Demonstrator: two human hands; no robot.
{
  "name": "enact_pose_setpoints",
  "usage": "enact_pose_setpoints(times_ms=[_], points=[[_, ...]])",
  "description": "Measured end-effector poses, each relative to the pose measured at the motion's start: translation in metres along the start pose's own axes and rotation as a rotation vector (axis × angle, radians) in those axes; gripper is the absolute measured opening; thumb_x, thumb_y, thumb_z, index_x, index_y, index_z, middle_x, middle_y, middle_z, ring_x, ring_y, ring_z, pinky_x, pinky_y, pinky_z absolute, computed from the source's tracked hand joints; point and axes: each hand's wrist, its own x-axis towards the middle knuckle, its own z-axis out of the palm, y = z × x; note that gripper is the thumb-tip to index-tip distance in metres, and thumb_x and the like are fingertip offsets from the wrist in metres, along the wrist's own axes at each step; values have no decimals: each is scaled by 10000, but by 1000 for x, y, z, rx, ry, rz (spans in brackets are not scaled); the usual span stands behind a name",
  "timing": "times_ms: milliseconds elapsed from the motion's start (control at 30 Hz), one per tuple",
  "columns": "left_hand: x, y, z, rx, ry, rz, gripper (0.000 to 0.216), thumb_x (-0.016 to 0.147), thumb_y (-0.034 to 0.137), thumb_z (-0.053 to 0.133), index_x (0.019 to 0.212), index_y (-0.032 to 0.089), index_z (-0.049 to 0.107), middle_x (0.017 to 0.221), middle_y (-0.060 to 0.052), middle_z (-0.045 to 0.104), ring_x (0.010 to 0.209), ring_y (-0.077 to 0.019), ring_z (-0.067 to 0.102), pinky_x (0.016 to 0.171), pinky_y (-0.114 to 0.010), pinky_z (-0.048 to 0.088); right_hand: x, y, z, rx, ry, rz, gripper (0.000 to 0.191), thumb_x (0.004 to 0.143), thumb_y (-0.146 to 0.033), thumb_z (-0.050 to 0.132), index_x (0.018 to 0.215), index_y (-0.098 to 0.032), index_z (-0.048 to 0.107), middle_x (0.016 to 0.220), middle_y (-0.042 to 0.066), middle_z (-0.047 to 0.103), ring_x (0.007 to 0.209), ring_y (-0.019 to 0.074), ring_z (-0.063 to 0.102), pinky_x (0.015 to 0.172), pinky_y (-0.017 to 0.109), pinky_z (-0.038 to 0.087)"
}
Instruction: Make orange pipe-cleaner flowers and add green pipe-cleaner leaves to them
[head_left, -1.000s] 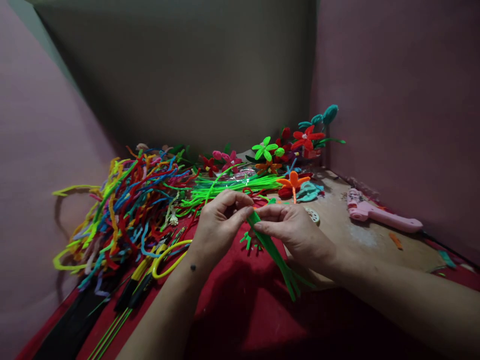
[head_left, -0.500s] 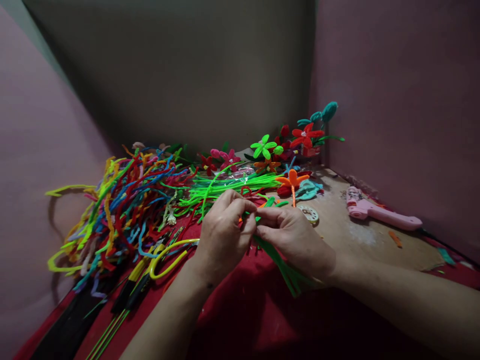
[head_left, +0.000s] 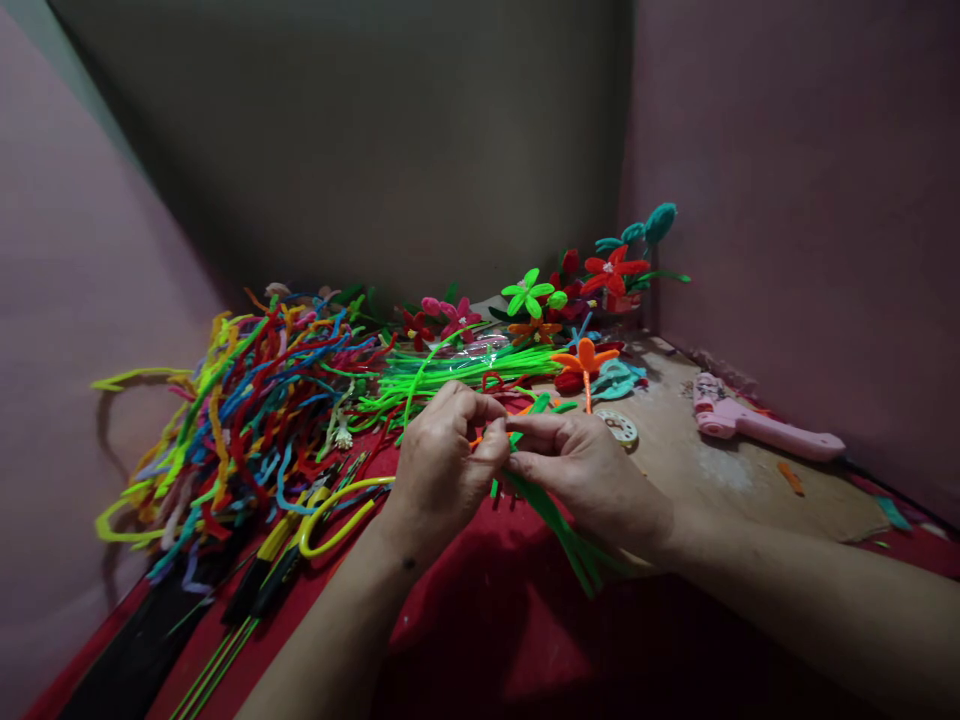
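Observation:
Green pipe cleaners (head_left: 559,530) run in a bundle between my two hands, their free ends spreading down and to the right. My right hand (head_left: 592,475) pinches the bundle between thumb and fingertips. Close against it, my left hand (head_left: 450,460) is closed with thumb and forefinger pressed together at the bundle's upper end; the fingers hide most of what they grip there. Just beyond the hands, an orange pipe-cleaner flower (head_left: 585,358) on a twisted stem touches the board. Bright green pipe cleaners (head_left: 480,370) lie in a pile behind my left hand.
A tangled heap of coloured pipe cleaners (head_left: 247,420) fills the left side. Yellow-handled scissors (head_left: 337,495) and black-and-yellow pliers (head_left: 274,560) lie before it. On the brown board (head_left: 675,480) rest a pink glue gun (head_left: 765,420) and a round white disc (head_left: 620,430). Finished flowers (head_left: 529,293) line the back.
My left hand has shifted slightly down and left, its thumb now lower and pressed to the forefinger. My right hand has hardly moved and keeps its pinch on the green bundle.

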Motion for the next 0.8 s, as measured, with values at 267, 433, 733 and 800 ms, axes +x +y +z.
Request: enact_pose_setpoints(times_ms=[267,433,733,800], points=[[-1,3,-2,-123,-19,-5,82,762,116,506,721,162,560,693,4,519,651,-108,486,606,-221,396,0,1,-2,-44,6,23,342,741,-164,580,1076,-188,645,787,25,668,679,126,580,651,290,476],[1,5,-9,-305,-47,-97,76,771,160,520,710,165,565,709,2,525,678,-114,493,614,-222,394,1,0,-3,37,19,55,341,695,-146,625,1031,-184,666,727,10,665,597,96,556,583,252,460],[3,-2,-42,-684,-253,-71,344,816,247,478,485,157,496,550,2,452,553,-107,427,567,-256,366,4,-5,-3,174,103,154,357,621,-139,687,977,-150,655,663,-4,655,550,101,582,560,260,481],[2,-8,-46,-783,-280,-61,323,756,208,572,451,151,482,529,9,431,546,-100,419,550,-247,363,5,-5,-5,182,112,154,377,615,-128,690,989,-138,643,625,-22,634,531,92,571,556,253,477]])
